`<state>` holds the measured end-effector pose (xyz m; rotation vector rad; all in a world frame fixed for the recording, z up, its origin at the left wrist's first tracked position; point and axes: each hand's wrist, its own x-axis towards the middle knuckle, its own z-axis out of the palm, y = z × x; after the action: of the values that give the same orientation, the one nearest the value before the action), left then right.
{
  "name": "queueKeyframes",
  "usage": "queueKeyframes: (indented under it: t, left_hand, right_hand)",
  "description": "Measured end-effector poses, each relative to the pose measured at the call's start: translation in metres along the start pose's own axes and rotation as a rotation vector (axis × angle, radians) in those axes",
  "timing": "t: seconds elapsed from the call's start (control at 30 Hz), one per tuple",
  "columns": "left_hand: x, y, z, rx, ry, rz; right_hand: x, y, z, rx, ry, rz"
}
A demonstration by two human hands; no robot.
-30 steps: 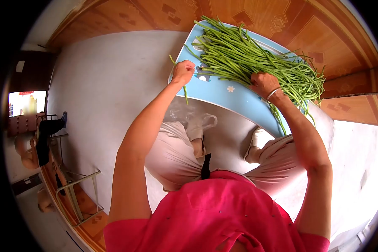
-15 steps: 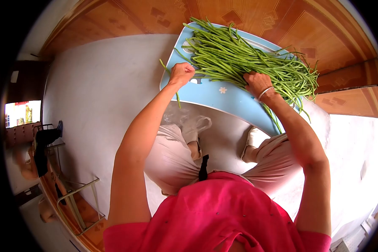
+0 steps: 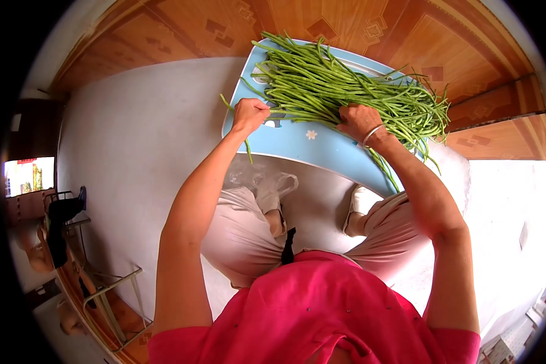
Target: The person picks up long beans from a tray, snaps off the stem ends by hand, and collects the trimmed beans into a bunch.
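Note:
A large heap of long green beans (image 3: 340, 88) lies across a light-blue small table (image 3: 330, 145) with a white flower print. My left hand (image 3: 250, 115) is closed at the heap's left end, over the table's left side, on long beans whose ends stick out past the hand on its left and below. My right hand (image 3: 359, 121), with a bracelet at the wrist, is closed on beans at the heap's near edge. Its fingertips are partly hidden. Some beans hang over the table's near edge, below the right wrist.
A clear plastic bag (image 3: 276, 183) lies on the floor by my left foot. Brown patterned wooden panels (image 3: 370, 30) stand beyond the table. At the far left another person (image 3: 64, 212) sits near a metal-framed stool (image 3: 118, 297).
The whole view has shifted slightly left and down. Both hands keep nearly the same places on the beans.

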<state>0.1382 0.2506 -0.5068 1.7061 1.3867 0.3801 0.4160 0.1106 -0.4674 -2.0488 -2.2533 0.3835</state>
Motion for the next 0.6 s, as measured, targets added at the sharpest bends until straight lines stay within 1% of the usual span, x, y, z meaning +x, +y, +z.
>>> queueKeyframes:
  t: [0.07,0.17,0.27,0.37,0.47,0.6]
  left_hand:
    - [-0.004,0.011,-0.002,-0.025,0.001,-0.047]
    - [-0.002,0.016,-0.003,-0.125,0.069,0.051]
    - [-0.022,0.057,-0.006,-0.047,0.186,0.268]
    - [-0.039,0.086,-0.008,0.109,0.236,0.567]
    - [-0.061,0.115,-0.008,0.129,0.240,0.734]
    - [-0.080,0.132,-0.006,0.101,0.210,0.861]
  right_hand:
    - [-0.001,-0.002,-0.001,0.003,0.011,-0.017]
    - [-0.002,-0.008,0.002,0.004,0.086,-0.042]
    - [0.002,-0.014,0.000,0.082,0.197,-0.068]
    - [0.009,-0.026,-0.005,0.344,0.366,-0.074]
    - [0.018,-0.042,-0.017,0.726,0.413,-0.102]
    - [0.020,-0.057,-0.032,0.996,0.314,-0.142]
